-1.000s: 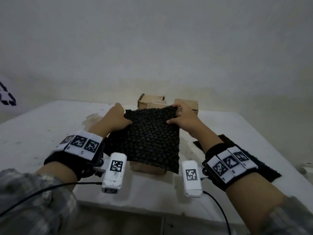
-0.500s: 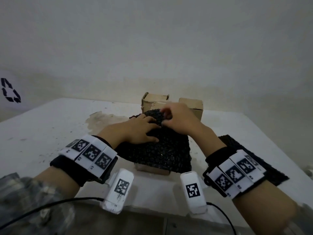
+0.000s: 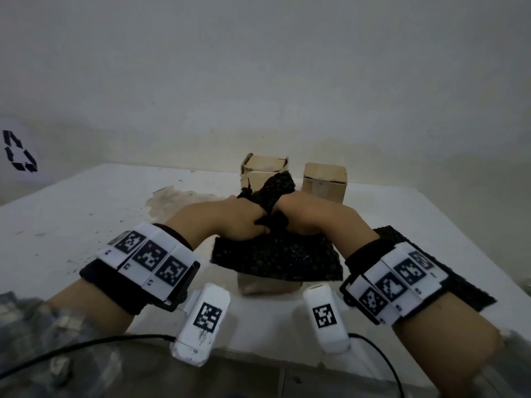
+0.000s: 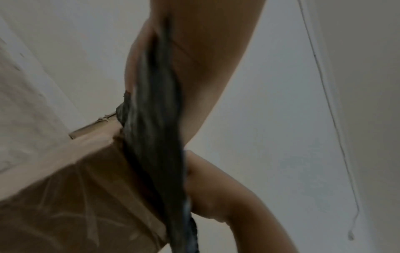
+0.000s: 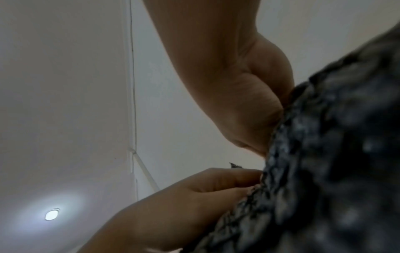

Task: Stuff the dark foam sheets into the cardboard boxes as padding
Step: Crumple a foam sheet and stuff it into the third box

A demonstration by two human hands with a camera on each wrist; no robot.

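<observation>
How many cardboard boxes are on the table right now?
3. One near box sits under the foam sheet that both hands are bunching; two stand at the back, the left back box and the right back box. Others may be hidden behind the hands.

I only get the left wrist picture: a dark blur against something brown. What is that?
Observer: In the head view, the left hand and right hand bunch a foam sheet over a near box.
Operator: Is that the only box?
Observer: No. A left box and a right box stand behind it.
Operator: Any more foam?
Observer: A spare sheet lies flat on the table by the right wrist.
</observation>
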